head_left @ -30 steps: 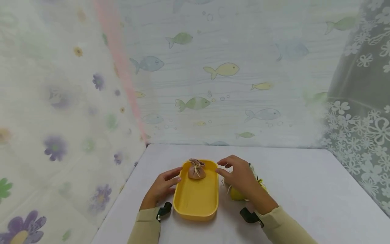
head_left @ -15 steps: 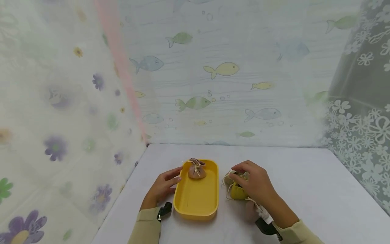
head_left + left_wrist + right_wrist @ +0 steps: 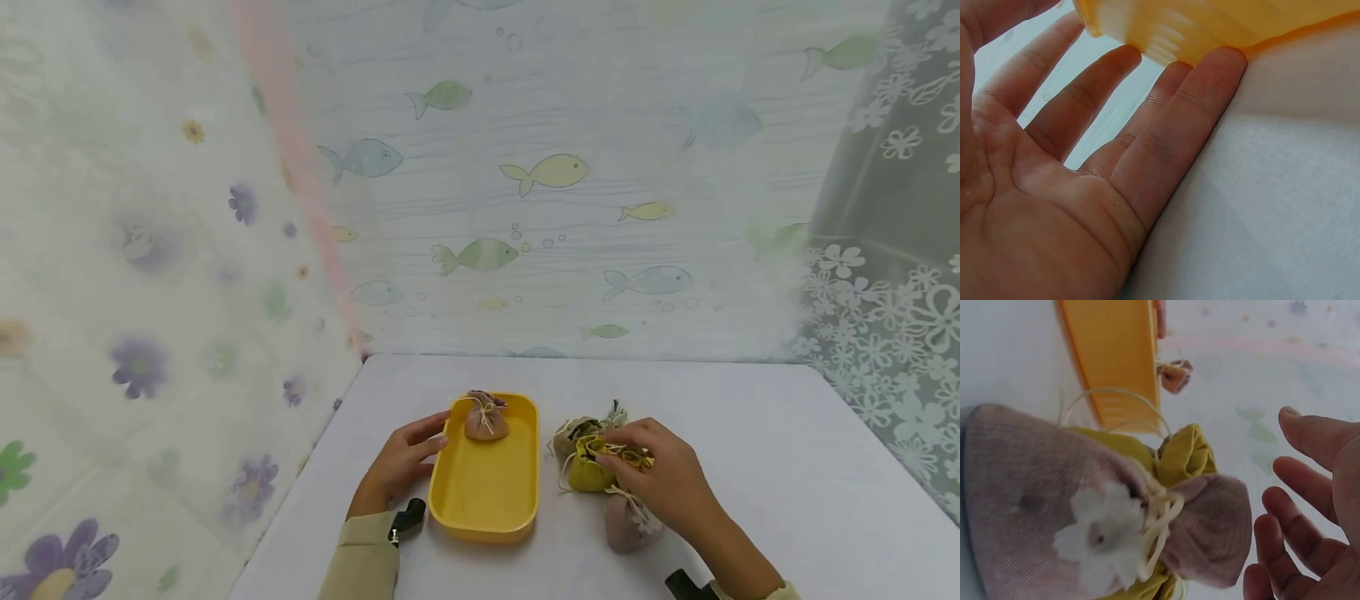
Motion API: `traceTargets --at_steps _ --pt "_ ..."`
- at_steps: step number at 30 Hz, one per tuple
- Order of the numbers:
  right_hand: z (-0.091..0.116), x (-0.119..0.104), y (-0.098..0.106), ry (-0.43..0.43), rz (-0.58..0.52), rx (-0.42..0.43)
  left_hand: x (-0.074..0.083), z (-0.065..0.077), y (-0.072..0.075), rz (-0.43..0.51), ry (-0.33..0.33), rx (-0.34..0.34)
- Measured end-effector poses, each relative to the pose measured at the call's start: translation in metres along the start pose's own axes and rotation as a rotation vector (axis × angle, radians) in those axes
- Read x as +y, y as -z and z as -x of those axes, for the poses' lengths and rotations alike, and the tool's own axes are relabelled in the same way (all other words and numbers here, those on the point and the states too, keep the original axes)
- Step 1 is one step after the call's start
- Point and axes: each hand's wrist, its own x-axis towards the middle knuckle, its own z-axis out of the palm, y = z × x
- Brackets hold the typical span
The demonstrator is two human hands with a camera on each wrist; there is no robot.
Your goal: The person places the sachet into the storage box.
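Observation:
My left hand (image 3: 401, 461) rests at the left side of a yellow tray (image 3: 483, 500); in the left wrist view its fairly straight fingers (image 3: 1166, 137) touch the tray's outer wall. A brown drawstring pouch (image 3: 486, 422) sits inside, at the tray's far end. My right hand (image 3: 667, 475) hovers over a cluster of pouches right of the tray, holding nothing. A mauve pouch (image 3: 1041, 506) with a white flower (image 3: 1104, 537) lies closest to it, the fingers apart from its gathered neck. Beyond are a yellow pouch (image 3: 588, 475) and a beige pouch (image 3: 576, 432).
A white table (image 3: 750, 450) carries everything. Fish-patterned sheeting (image 3: 555, 250) hangs at the back, and flower-patterned sheeting (image 3: 150, 292) along the left. More yellow fabric (image 3: 637, 458) shows partly behind the right hand.
My right hand has moved from the tray's right edge rightward and nearer me, over the pouches, uncovering the yellow, beige and mauve ones. The left hand and the brown pouch have stayed put.

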Motion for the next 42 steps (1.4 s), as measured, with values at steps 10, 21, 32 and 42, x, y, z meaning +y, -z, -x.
traceTargets --at_steps 10,21,32,42 --pt "0.017 0.013 0.006 -0.054 0.052 -0.008 0.001 0.001 0.005 -0.011 0.002 0.012" --pt "0.027 0.03 0.007 -0.156 0.119 -0.072 0.001 -0.001 0.001 0.01 0.0 -0.009" --pt "0.027 0.032 0.005 -0.205 0.063 -0.107 0.004 -0.002 -0.001 0.007 0.012 -0.005" --pt "0.027 0.032 0.0 -0.304 -0.015 -0.158 0.004 0.003 -0.002 0.005 0.006 0.004"
